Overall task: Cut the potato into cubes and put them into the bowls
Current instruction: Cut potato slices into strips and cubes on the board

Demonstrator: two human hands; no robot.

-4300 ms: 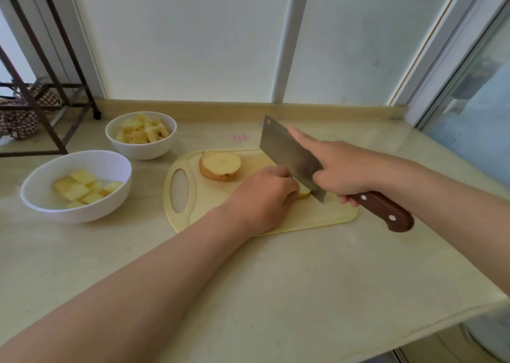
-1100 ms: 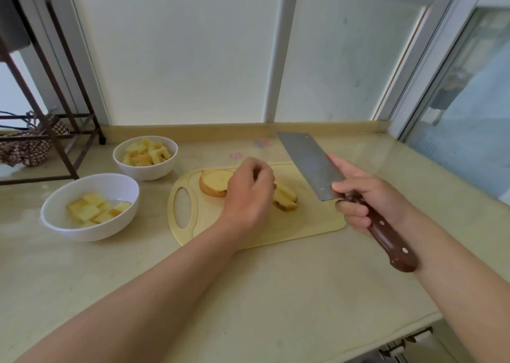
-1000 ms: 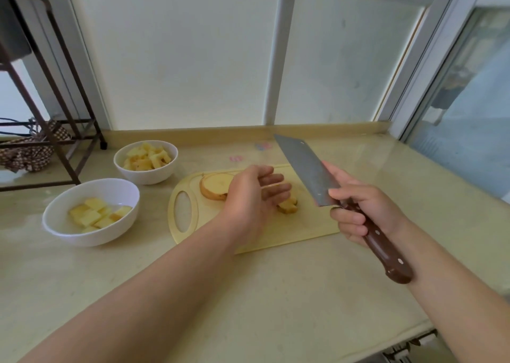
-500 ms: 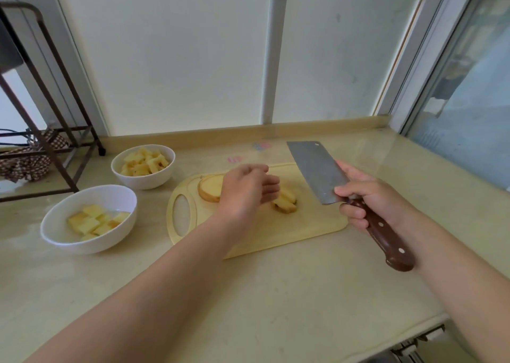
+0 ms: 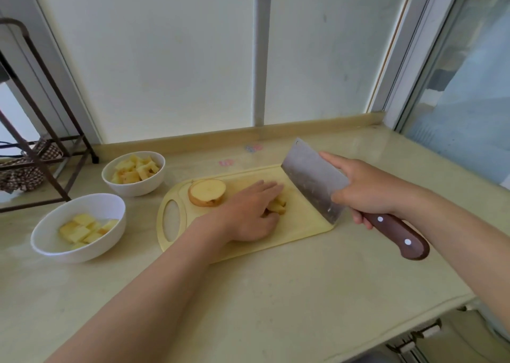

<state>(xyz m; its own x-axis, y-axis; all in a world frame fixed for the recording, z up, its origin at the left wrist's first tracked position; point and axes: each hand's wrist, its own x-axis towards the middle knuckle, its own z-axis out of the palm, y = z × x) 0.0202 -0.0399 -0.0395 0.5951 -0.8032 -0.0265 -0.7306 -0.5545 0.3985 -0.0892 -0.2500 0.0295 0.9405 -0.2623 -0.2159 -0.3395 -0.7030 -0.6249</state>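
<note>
A pale beige, stone-look counter point(image 5: 276, 293) runs along a wall of frosted window panes point(image 5: 165, 59), and two bare forearms reach over it from the near edge. Nearest on the right is the brown wooden, riveted handle of a broad steel cleaver point(image 5: 311, 177). The right hand point(image 5: 367, 188) is clenched around the handle where it meets the blade, with the index finger stretched along the blade's top edge. The blade slants down, its lower corner at the right edge of a pale yellow plastic cutting board point(image 5: 303, 224) with an oval grip hole. Whether steel touches board cannot be told.

The left hand point(image 5: 248, 213) lies in the middle of the board, fingers nearly straight and laid across a small heap of cut potato pieces point(image 5: 277, 206) and thumb at their near side. The heap sits just left of the blade.

Left of the board, near the counter's front, stands a large white bowl point(image 5: 44, 241) holding a few pale yellow potato cubes point(image 5: 82, 230). At the board's far left lies a round, skin-edged potato slice point(image 5: 207, 192), cut face up. Beyond it a smaller white bowl point(image 5: 132, 190) is heaped with more potato chunks point(image 5: 136, 168). A dark metal rack point(image 5: 41, 152) stands at the far left, with a checked cloth point(image 5: 19, 169) under it.
</note>
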